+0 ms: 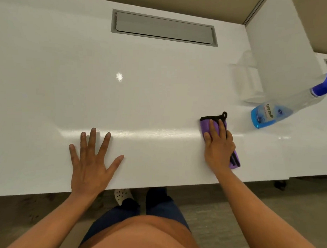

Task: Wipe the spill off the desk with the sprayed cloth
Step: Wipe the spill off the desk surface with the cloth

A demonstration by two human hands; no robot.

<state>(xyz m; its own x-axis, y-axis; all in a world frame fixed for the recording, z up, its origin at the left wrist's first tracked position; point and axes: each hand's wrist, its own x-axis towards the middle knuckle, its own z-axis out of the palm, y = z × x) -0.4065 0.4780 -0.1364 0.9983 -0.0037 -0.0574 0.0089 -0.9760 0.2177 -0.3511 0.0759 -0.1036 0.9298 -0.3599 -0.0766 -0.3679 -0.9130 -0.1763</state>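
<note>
A folded purple cloth (205, 125) with black trim and a black loop lies on the white desk (141, 97), right of centre. My right hand (218, 146) presses flat on top of it, fingers pointing away from me, covering most of it. My left hand (92, 162) rests palm down on the desk near the front edge, fingers spread, holding nothing. I cannot make out any spill on the glossy surface; only a bright light reflection shows near the middle.
A spray bottle (270, 114) with blue liquid and a blue trigger head stands at the right, close to the cloth. A clear plastic cup (247, 80) is behind it. A grey cable hatch (164, 28) sits at the back. A white partition (284, 44) rises at the right.
</note>
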